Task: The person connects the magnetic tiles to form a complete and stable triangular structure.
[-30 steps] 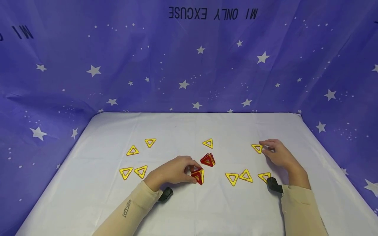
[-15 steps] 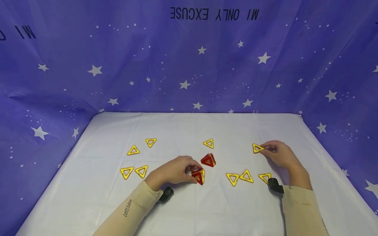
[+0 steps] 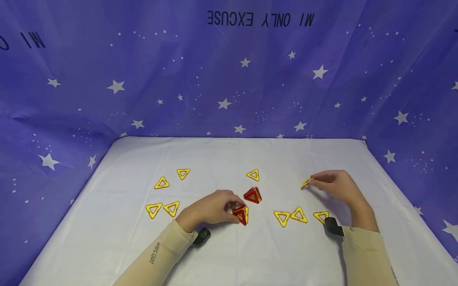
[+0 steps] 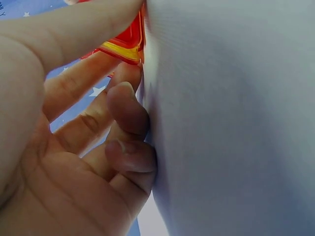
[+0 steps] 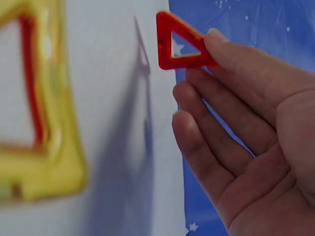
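Triangle tile (image 3: 305, 183): far right, pinched in my right grip (image 3: 336, 188). Half a second ago its yellow face showed; now it's tipped nearly edge-on, looks lifted off the tabletop (image 3: 214, 163). So that piece is picked up, I'd judge, joined to nothing yet. Left grip (image 3: 211, 207) pinches the red-and-yellow cluster (image 3: 242, 216), middle, just nearer than the red pyramid (image 3: 252, 195).

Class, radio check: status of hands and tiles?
Left hand holds red-yellow plastic pyramid. Right hand pinches red-yellow triangular plastic tile, tilted. Second red-yellow pyramid close by, possibly in the way.
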{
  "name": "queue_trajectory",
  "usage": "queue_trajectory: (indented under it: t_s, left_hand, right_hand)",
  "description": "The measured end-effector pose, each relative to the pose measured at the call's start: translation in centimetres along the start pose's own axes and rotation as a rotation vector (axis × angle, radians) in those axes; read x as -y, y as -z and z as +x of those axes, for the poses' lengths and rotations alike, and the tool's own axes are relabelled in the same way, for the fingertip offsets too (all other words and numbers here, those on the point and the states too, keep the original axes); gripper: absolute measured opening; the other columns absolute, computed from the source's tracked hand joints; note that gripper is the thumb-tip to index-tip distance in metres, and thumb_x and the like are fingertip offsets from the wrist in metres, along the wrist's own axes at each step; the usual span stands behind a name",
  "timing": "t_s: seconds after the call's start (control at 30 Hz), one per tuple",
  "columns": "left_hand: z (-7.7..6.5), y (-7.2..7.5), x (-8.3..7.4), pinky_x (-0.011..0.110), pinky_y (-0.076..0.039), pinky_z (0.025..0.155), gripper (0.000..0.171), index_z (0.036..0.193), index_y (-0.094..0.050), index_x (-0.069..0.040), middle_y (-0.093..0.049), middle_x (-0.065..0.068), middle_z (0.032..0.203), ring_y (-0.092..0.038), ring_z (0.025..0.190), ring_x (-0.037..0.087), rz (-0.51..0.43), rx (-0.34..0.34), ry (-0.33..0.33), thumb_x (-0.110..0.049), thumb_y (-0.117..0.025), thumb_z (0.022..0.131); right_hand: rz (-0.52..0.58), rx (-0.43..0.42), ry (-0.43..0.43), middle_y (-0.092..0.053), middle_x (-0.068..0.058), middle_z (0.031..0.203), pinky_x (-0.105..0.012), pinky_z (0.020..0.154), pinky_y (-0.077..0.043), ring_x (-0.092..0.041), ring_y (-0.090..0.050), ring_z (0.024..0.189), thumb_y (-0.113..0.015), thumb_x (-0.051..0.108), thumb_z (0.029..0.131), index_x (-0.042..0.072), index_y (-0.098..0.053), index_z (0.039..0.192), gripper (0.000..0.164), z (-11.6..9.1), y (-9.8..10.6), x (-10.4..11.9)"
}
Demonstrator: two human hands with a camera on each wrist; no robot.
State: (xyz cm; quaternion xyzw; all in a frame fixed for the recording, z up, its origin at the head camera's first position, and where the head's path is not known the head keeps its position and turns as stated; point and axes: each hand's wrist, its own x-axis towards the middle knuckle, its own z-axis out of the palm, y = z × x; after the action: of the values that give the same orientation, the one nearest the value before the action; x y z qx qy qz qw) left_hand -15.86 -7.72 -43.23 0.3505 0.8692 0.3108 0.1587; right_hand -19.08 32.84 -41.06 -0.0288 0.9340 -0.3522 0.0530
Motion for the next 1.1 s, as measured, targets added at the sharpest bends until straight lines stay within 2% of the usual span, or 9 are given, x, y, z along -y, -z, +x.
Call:
queue_trajectory:
  t_s: [0.17,0.23,0.4,0.6,0.73,0.93,1.1]
  left_hand:
    - [0.0,-0.1,-0.2,0.024,-0.046,0.07,0.041,0.119,-0.073,-0.014,-0.058,-0.006,0.088,-0.053,0.075,0.01,0.006,-0.014,0.016,-0.027,-0.086,0.083]
    - [0.0,0.0,-0.3,0.024,-0.046,0.069,0.041,0.119,-0.073,-0.014,-0.058,-0.006,0.088,-0.052,0.075,0.009,0.007,-0.021,0.024,-0.027,-0.086,0.082]
    - [-0.2,0.1,-0.4,0.025,-0.046,0.069,0.04,0.119,-0.073,-0.014,-0.058,-0.005,0.088,-0.052,0.074,0.008,0.011,-0.027,0.034,-0.026,-0.086,0.083]
    - [-0.2,0.0,-0.5,0.025,-0.046,0.068,0.038,0.118,-0.073,-0.013,-0.059,-0.005,0.088,-0.051,0.073,0.008,0.022,-0.035,0.056,-0.026,-0.085,0.084]
    - [-0.2,-0.1,-0.5,0.025,-0.046,0.067,0.037,0.117,-0.073,-0.013,-0.059,-0.004,0.086,-0.051,0.074,0.008,0.016,-0.042,0.061,-0.027,-0.084,0.084]
    - [0.0,-0.1,-0.5,0.024,-0.045,0.066,0.037,0.116,-0.073,-0.011,-0.059,-0.004,0.084,-0.05,0.073,0.008,0.031,-0.057,0.031,-0.026,-0.084,0.085]
    - [0.0,-0.1,-0.5,0.024,-0.045,0.065,0.035,0.115,-0.073,-0.011,-0.06,-0.004,0.084,-0.05,0.072,0.008,0.024,-0.061,0.012,-0.025,-0.084,0.085]
  right_hand:
    - [0.029,0.031,0.066,-0.074,-0.009,0.11,-0.051,0.092,-0.05,-0.031,-0.066,0.109,-0.079,0.04,0.088,0.007,-0.077,0.114,0.042,0.0,-0.6,1.9]
    - [0.039,0.058,0.099,-0.074,-0.006,0.109,-0.048,0.09,-0.052,-0.029,-0.067,0.106,-0.08,0.037,0.087,0.009,-0.078,0.112,0.037,-0.1,-0.9,2.9]
    - [0.071,0.175,0.195,-0.075,0.0,0.1,-0.037,0.08,-0.054,-0.019,-0.068,0.093,-0.083,0.027,0.085,0.012,-0.081,0.103,0.024,-0.4,-2.1,6.0]
    - [0.072,0.34,0.267,-0.075,0.005,0.095,-0.037,0.076,-0.054,-0.018,-0.066,0.086,-0.084,0.022,0.083,0.016,-0.082,0.097,0.015,-0.8,-4.6,9.4]
    - [0.033,0.407,0.327,-0.074,0.01,0.092,-0.033,0.072,-0.055,-0.016,-0.066,0.083,-0.083,0.022,0.085,0.017,-0.082,0.095,0.011,-1.0,-6.4,10.8]
    - [0.019,0.461,0.379,-0.072,0.013,0.088,-0.029,0.071,-0.056,-0.013,-0.066,0.081,-0.082,0.018,0.085,0.016,-0.081,0.092,0.008,-1.4,-8.3,12.2]
    - [0.013,0.46,0.417,-0.072,0.014,0.088,-0.028,0.072,-0.055,-0.01,-0.065,0.081,-0.082,0.014,0.085,0.013,-0.081,0.094,0.01,-1.6,-9.2,12.8]
